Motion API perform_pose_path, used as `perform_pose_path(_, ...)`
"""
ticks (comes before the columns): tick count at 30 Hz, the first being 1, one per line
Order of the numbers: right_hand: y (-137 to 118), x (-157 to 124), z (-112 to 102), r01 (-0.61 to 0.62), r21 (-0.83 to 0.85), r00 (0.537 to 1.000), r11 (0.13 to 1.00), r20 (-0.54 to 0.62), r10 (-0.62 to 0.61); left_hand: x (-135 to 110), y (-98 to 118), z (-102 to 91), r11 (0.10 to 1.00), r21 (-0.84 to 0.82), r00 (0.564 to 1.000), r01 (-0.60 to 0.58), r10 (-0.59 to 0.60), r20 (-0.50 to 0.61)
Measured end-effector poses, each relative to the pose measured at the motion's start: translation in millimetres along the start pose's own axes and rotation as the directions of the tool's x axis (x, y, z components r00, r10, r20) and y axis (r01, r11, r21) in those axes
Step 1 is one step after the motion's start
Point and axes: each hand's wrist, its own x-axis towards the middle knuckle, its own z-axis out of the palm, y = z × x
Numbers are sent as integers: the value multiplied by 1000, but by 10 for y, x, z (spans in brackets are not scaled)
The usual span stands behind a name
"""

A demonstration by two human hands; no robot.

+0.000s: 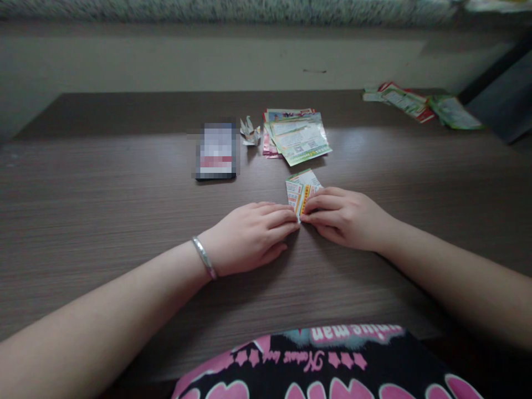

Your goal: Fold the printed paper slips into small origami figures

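A small folded piece of printed paper (301, 191), white with green and orange print, lies on the wooden table (103, 188) in front of me. My left hand (251, 235), with a silver bangle at the wrist, presses its fingertips on the paper's near left corner, fingers together. My right hand (343, 216) pinches the paper's near right edge. Both hands meet at the paper's lower tip.
Beyond the paper lies a stack of printed leaflets (297, 136). A small folded paper crane (250, 132) stands left of it, next to a dark phone (216, 151). More leaflets (419, 102) lie at the far right corner. A wall runs behind the table.
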Motion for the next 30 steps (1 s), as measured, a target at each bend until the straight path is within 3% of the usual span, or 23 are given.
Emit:
perform_pose_path(19,-31,-13,-4,-69,0,997,998,15,69,2,-3,-3,1000,-1,1000,-8,8,-5)
perform_pose_path(30,-78,3,-29,-84,-111,995,990,38,89,-2,-9,15,999,-30,999,28,-27,18)
